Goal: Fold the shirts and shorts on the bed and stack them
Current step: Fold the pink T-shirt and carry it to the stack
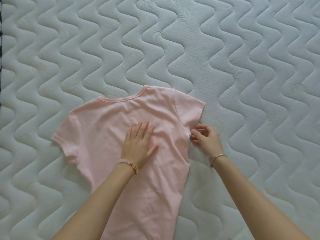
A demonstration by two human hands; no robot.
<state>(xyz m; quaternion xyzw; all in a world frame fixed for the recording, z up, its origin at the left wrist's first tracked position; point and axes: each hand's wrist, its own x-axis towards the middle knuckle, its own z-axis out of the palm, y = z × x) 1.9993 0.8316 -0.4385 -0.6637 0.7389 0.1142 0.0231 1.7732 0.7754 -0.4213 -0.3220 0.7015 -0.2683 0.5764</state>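
Note:
A pale pink short-sleeved shirt (107, 129) lies spread flat on the white quilted mattress (173, 49), collar pointing away from me, its hem running out of the bottom of the view. My left hand (139, 142) lies flat, palm down with fingers spread, on the middle of the shirt's chest. My right hand (206, 137) is at the shirt's right edge, just below the right sleeve, with its fingertips pinching the fabric at the armpit seam. No shorts or other shirts are in view.
The mattress fills the whole view. Its left edge, with a dark strip (1, 49) beyond it, runs down the far left.

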